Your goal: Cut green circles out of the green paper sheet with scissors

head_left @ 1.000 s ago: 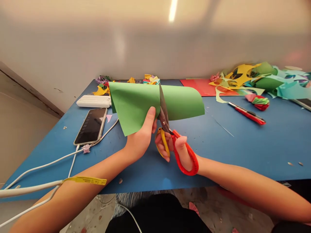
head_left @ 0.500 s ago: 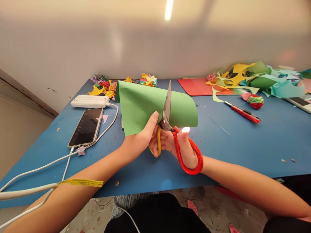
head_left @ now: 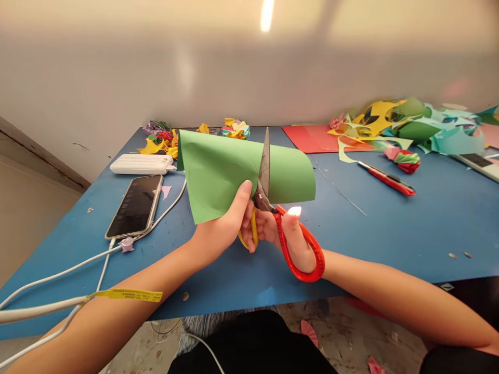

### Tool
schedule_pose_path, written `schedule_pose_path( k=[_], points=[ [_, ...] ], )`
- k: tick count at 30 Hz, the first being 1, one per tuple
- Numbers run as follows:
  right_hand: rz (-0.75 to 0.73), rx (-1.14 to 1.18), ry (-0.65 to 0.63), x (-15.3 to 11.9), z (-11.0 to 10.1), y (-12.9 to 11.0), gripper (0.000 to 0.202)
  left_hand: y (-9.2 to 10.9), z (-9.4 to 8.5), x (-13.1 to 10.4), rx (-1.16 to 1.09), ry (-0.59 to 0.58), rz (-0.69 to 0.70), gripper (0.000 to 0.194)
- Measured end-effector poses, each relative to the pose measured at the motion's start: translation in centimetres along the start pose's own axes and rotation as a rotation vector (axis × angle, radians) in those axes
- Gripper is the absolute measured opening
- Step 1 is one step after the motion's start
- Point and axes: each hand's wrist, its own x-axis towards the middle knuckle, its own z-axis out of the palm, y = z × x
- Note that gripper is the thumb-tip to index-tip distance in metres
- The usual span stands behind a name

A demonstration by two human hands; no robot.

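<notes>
A sheet of green paper (head_left: 218, 174), bent over along its top, is held up above the table by my left hand (head_left: 230, 215). The thumb presses on its lower edge, close to the scissor pivot. My right hand (head_left: 294, 236) holds scissors (head_left: 263, 174) with one red handle loop and one yellow loop. Its thumb is through the red loop, and its fingers are by the yellow one. The blades are spread, one lying across the front of the paper and pointing up. The other blade is hidden behind the sheet.
On the blue table (head_left: 351, 239), a phone (head_left: 134, 206) and a white power bank (head_left: 141, 164) with cables lie left. A red cutter (head_left: 388, 179), a paper flower (head_left: 403, 159), red sheets (head_left: 312, 139) and paper scraps (head_left: 429, 124) lie right. Crumpled paper pieces (head_left: 156, 140) lie behind.
The green paper's left side has shifted slightly left and down. The scissors stay spread at nearly the same place on it. The whole view has moved a little.
</notes>
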Motion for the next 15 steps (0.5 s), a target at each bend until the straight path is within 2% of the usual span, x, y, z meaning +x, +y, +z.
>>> schedule_pose_path(
  k=[5, 11, 15],
  points=[
    [0.008, 0.015, 0.002, -0.04, 0.01, -0.18, 0.072, 0.16, 0.1, -0.01, 0.01, -0.004, 0.011, 0.055],
    [0.016, 0.04, 0.006, -0.13, 0.24, -0.51, 0.07, 0.39, 0.41, -0.05, 0.013, 0.036, -0.025, 0.056],
    [0.031, 0.073, 0.007, -0.12, 0.42, -0.87, 0.073, 0.35, 0.39, -0.07, -0.002, 0.021, -0.058, 0.056]
  ],
)
